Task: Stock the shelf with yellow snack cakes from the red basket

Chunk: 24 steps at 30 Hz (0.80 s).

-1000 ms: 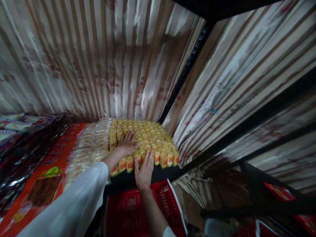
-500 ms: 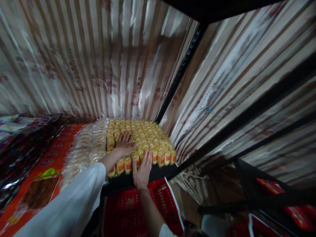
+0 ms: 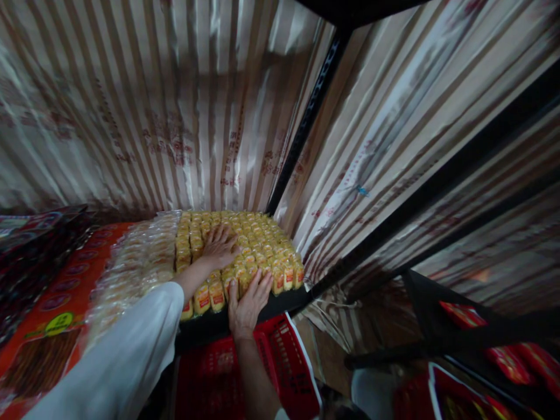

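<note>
Rows of small yellow wrapped snack packs (image 3: pixel 258 239) stand packed together on a black shelf (image 3: pixel 280 302). My left hand (image 3: pixel 220 248) lies flat over the tops of the packs, its fingers spread and pointing to the back. Against the front face of the front row rests my right hand (image 3: pixel 249 302), fingers stretched out, thumb apart. Neither hand is closed round a pack. The packs under both palms are hidden. To the left, clear-wrapped pale packs (image 3: pixel 149 245) stand right beside the yellow ones.
Farther left lie an orange snack bag (image 3: pixel 74 291) and dark shiny packages (image 3: pixel 39 262). Below the shelf is a red basket (image 3: pixel 205 379). A black metal post (image 3: pixel 308 122) rises at the back corner before striped sheeting (image 3: pixel 196 105). Red packets (image 3: pixel 503 350) lie at lower right.
The view has shifted slightly, so the shelf sits farther left. My left hand still lies on the packs; my right hand's fingers have spread a little along the front row.
</note>
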Motion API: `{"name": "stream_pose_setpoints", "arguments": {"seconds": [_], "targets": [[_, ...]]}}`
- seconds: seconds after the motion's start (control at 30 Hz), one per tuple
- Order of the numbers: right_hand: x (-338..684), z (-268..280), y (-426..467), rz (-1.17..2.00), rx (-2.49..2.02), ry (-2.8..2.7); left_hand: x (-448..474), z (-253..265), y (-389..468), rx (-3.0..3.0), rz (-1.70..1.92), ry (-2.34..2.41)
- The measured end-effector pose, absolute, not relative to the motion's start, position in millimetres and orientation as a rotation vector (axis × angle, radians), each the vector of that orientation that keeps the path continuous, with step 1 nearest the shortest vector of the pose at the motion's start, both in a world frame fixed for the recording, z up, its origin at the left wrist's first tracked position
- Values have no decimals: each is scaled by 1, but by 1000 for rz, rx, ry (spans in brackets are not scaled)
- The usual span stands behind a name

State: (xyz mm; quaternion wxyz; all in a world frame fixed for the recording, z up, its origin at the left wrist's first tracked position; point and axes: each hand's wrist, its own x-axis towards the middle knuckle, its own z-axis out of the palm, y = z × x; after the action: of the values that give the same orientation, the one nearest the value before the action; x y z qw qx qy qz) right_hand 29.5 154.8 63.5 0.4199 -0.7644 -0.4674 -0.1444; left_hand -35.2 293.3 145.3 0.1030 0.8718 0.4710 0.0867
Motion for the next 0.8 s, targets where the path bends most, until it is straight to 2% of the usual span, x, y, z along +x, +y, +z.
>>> {"name": "stream_pose_setpoints", "arguments": {"seconds": [0.4, 0.8], "targets": [[30, 64, 158, -300, -1949, -1218, -31, 138, 290, 2513, 156, 1397], [41, 72, 147, -306, -1799, -1035, -22, 150, 285, 2621, 320, 1387]]}}
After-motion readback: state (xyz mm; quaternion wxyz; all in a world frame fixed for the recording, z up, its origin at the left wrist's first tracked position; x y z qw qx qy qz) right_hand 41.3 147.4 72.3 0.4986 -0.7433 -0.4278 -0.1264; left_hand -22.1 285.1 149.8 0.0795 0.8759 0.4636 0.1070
